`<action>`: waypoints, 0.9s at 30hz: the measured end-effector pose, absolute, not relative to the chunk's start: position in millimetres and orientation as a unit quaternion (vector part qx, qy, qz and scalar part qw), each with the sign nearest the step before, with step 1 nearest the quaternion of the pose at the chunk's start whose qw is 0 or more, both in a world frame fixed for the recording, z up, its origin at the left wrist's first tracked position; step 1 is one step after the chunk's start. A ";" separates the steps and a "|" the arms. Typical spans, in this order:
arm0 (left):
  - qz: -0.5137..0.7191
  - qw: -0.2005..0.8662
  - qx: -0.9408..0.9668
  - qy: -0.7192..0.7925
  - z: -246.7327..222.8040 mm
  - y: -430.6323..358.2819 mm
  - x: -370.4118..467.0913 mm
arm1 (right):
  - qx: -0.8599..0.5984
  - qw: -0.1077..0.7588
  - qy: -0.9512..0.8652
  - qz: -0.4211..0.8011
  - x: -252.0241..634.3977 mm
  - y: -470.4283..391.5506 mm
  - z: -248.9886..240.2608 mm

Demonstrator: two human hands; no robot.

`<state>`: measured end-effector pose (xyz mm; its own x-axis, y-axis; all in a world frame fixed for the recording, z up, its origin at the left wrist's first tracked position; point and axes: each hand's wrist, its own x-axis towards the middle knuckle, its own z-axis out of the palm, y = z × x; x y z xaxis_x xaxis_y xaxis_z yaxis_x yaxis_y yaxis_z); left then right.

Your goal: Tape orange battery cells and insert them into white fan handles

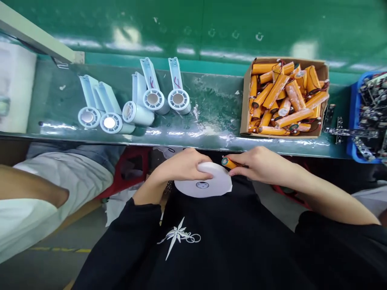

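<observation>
the left hand (181, 166) is closed over the top of a white round disc (203, 185), thumb pressed onto its upper face, holding it in the lap just below the near edge of the green bench (211, 100); the right hand (256, 164) is pinched shut on an orange battery cell (229, 162), whose green-capped end touches the disc's upper right rim. judged from this contact, the step in hand is bringing cell and disc together, and it goes best with the disc kept level and steady under the left thumb while the right fingertips stay close to the cell's tip, so that the small end can be guided rather than pushed. the work sits below and in front of the bench lip, so any lift of the hands should clear that edge first. on the bench, a cardboard box (320, 72) of like orange cells with thin wires stands ahead of the right hand, with a blue bin (354, 121) of circuit boards beside it at far right; five white housings (136, 104) lie to the left, well apart from the box. between housings and box the bench surface is bare. another person's lap and arm (33, 193) lie close on the left, so room to swing the left elbow outward is limited.
</observation>
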<state>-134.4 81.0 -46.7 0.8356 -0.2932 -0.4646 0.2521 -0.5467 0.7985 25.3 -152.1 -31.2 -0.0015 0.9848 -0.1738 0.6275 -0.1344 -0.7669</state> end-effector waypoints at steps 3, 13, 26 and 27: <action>-0.286 0.458 0.841 -0.024 -46.8 78.7 -134.1 | -0.647 0.227 -0.627 0.370 22.9 -146.6 -32.7; -0.297 0.566 0.768 -0.035 -46.4 74.6 -135.4 | -0.672 0.250 -0.588 0.374 40.9 -136.2 -8.7; -0.241 0.658 0.713 0.031 -59.5 69.3 -145.0 | -0.667 0.303 -0.547 0.405 36.1 -146.9 -5.5; -0.242 0.675 0.697 0.035 -60.0 67.3 -146.2 | -0.660 0.313 -0.543 0.414 35.4 -147.8 -5.3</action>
<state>-146.2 67.3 -60.0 0.8805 -0.2770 -0.3848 0.3757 -0.0873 0.9226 35.4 -147.8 -5.3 0.0671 0.9763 -0.2057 0.4583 -0.2133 -0.8628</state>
